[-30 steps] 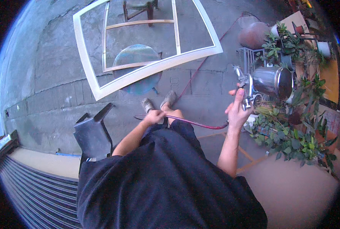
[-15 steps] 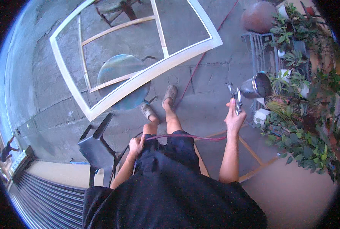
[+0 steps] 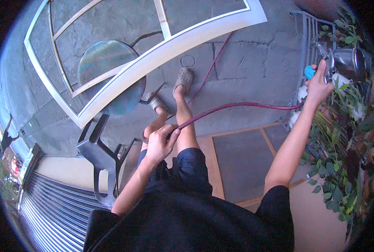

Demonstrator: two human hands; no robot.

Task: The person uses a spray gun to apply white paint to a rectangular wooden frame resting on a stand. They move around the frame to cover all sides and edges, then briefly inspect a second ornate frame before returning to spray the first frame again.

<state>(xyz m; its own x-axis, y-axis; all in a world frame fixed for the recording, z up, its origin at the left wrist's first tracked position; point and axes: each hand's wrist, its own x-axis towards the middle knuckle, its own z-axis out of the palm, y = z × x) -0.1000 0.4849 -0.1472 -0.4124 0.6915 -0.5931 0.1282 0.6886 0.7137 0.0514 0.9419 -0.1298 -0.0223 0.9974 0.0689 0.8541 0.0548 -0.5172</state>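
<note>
1. Swinging the right hand (image 3: 319,88) farther out to the right than half a second ago, up beside the plants (image 3: 342,168); grasps the spray gun (image 3: 350,63) there, metal cup toward the right, with trigger position too small to tell.
2. Brings the left hand (image 3: 159,143) forward too, now in front of the legs, with thumb and fingers closed around the red hose (image 3: 241,103); leads it in a shallow arch toward the right wrist, with any join to the spray gun hidden.
3. Judging by this shift, puts the spray gun well apart from the white frame (image 3: 187,42) and probably gives more hose to the right side.
4. Faces that white frame at far left, seemingly propped over a round desk (image 3: 103,56) with a worn blue-green top; cannot tell the points of contact.
5. Stands in pale clogs (image 3: 183,80) on a grey concrete floor (image 3: 254,54), rough and seamed, with a second, wooden frame (image 3: 217,168) lying at near right.
6. Has a dark plastic chair (image 3: 96,145) at left, a ribbed panel (image 3: 48,201) at near left, a metal rack (image 3: 311,33) at far right, and another person (image 3: 5,140), small and blurred, at the left edge.
</note>
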